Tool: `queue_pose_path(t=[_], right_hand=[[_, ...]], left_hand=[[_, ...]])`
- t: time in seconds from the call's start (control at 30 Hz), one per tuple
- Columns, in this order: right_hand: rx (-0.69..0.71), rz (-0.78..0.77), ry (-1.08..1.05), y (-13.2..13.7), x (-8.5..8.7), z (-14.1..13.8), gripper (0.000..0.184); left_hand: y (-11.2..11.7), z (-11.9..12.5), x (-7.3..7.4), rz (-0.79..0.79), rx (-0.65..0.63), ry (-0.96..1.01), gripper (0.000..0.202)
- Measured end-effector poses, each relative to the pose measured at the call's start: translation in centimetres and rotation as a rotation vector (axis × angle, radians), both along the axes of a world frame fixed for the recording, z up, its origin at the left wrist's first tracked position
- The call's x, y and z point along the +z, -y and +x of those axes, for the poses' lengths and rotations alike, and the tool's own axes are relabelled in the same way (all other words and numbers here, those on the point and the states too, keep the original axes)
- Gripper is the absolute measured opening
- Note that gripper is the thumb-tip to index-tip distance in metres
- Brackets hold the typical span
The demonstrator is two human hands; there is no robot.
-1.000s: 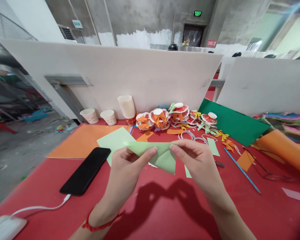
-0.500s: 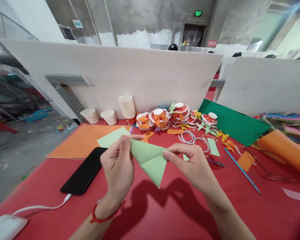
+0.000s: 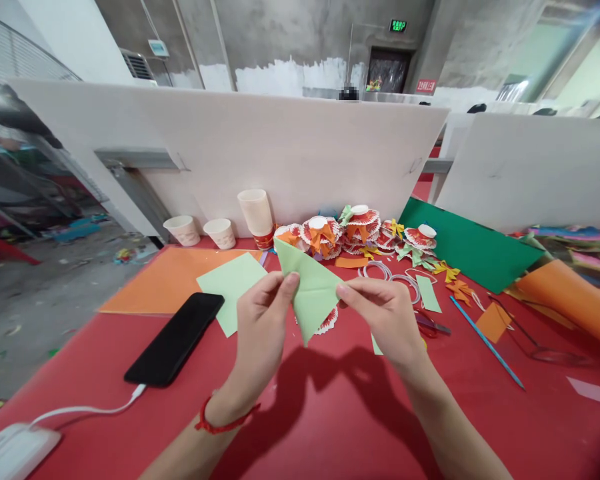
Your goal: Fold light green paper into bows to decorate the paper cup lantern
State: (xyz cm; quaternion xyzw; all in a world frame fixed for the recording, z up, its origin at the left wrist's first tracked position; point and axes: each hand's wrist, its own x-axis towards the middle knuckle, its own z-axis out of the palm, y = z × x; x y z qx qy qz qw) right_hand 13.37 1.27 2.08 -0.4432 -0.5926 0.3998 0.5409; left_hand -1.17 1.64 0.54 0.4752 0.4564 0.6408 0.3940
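A folded piece of light green paper (image 3: 314, 285), roughly triangular with a crease across it, is held up above the red table (image 3: 330, 420). My left hand (image 3: 266, 317) pinches its left edge between thumb and fingers, a red cord bracelet round the wrist. At the right corner, my right hand (image 3: 380, 310) pinches the same paper with thumb and forefinger. Behind the folded paper, a red-and-white frilled paper piece (image 3: 327, 323) shows in part. A flat green sheet (image 3: 233, 283) lies left of my left hand, partly under the black phone (image 3: 175, 340).
Paper cups (image 3: 220, 233) and decorated cup crafts (image 3: 360, 223) stand along the white partition (image 3: 260, 147). Scissors (image 3: 433, 325), a blue pencil (image 3: 487, 342), glasses (image 3: 550, 353) and a dark green board (image 3: 470, 247) are on the right. A white cable (image 3: 85, 409) joins the phone to a white box (image 3: 17, 445).
My left hand has slid right and down from the upper left corner to the paper's left edge. The paper has tilted, and its left tip now points up.
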Motion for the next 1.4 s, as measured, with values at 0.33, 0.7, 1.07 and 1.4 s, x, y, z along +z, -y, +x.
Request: queue_pose_path(t=[0.33,0.7,1.07,1.4], right_hand=[[-0.064,-0.008,-0.046,-0.3,-0.2,0.1,0.017],[-0.09,0.02,-0.061,-0.3,0.1,0.1,0.017],[-0.503,0.838,0.702,0.3,0.1,0.5,0.033],[-0.113,0.747,0.891,0.3,0.8,2.0,0.016]], left_hand=[[-0.1,-0.2,0.3,-0.056,-0.164,-0.015,0.02],[-0.1,-1.2,1.1,-0.057,-0.121,-0.129,0.018],[-0.3,-1.9,0.6,0.162,-0.034,-0.607,0.016],[0.1,-4.0,1.9,0.76,-0.039,-1.154,0.02]])
